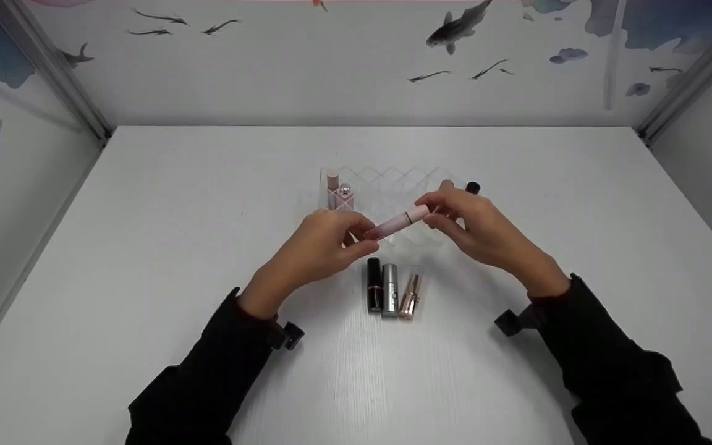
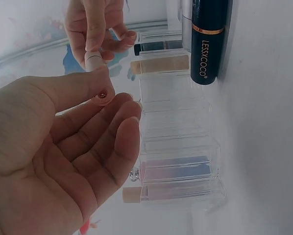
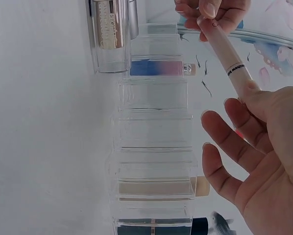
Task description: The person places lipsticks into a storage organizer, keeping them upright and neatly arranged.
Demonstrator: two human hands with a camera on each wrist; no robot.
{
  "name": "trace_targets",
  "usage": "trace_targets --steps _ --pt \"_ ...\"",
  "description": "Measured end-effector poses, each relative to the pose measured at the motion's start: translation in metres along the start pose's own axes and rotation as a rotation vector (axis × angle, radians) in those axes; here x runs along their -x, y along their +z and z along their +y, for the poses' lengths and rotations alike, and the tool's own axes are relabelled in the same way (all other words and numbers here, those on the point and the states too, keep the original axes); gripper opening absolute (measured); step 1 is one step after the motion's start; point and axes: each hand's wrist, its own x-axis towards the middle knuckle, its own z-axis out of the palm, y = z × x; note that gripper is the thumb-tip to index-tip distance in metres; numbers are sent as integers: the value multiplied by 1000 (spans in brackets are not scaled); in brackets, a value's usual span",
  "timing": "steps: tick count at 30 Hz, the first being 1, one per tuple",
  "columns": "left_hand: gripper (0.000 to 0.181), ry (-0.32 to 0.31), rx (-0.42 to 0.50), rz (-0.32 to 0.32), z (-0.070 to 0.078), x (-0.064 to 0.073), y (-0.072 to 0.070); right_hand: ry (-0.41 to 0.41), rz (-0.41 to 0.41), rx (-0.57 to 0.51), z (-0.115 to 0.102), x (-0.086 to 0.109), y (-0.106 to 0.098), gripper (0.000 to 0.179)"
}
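Note:
Both hands hold a pink lip gloss tube [image 1: 393, 225] with a pale cap, tilted above the front of a clear acrylic organizer [image 1: 393, 176]. My left hand [image 1: 331, 244] pinches the tube's rounded lower end between thumb and fingertips. At the cap end, the thumb and index finger of my right hand [image 1: 483, 228] pinch it, with the other fingers loosely bent in the right wrist view. On the table below the hands lie a black lipstick [image 1: 374, 284], a silver lipstick tube [image 1: 390, 290] and a gold lipstick [image 1: 410, 300] with a clear cover, side by side.
The organizer's left end holds a pink-capped tube [image 1: 332, 182] and a small bottle [image 1: 344, 199] with a round stopper. Towards its right end stand a beige-capped tube [image 3: 156, 188] and a black-capped tube [image 1: 473, 187]. Printed panels [image 1: 331, 74] rise behind the white table [image 1: 146, 278].

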Motion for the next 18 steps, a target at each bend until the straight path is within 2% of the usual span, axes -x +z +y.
trace_targets --steps 9,18 --pt "21 -30 41 45 4 -1 2 57 -34 -63 0 1 0 25" --pt "17 -1 76 64 5 0 1 92 -38 -88 -1 1 1 23"
